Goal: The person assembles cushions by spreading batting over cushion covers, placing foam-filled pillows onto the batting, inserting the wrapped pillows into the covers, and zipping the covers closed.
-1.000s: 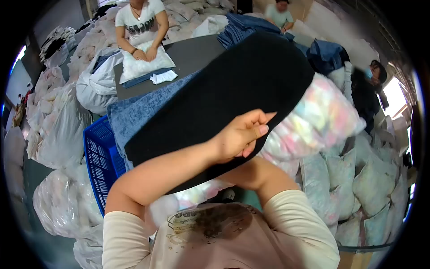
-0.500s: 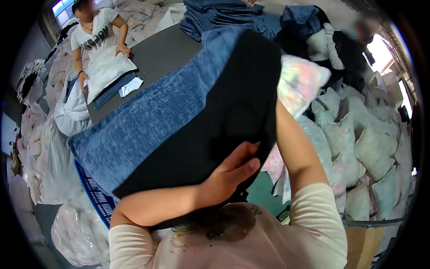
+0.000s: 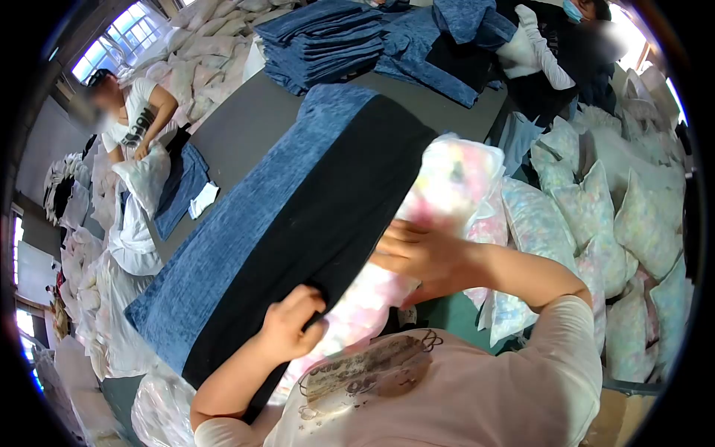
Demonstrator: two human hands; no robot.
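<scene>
A long cover, blue (image 3: 246, 216) on one side and black (image 3: 305, 208) on the other, lies slantwise before me. From under its near edge shows a clear bag of pastel pink, yellow and white filling (image 3: 454, 179). My left hand (image 3: 294, 324) has its fingers curled on the black cloth close to that edge. At the edge farther right, my right hand (image 3: 421, 257) lies against the filled bag, fingers extended and their tips at the black cloth.
A grey table (image 3: 238, 123) carries stacked blue covers (image 3: 320, 45). Beyond its left side a person (image 3: 141, 112) handles a white filled bag (image 3: 145, 179). Another person (image 3: 588, 15) is at the back right. Filled pillow bags (image 3: 588, 208) are piled to the right.
The cover has turned and its near edge has drawn back, exposing more of the filled bag. My right hand has come into view on the bag. The person on the left now bends over a bag.
</scene>
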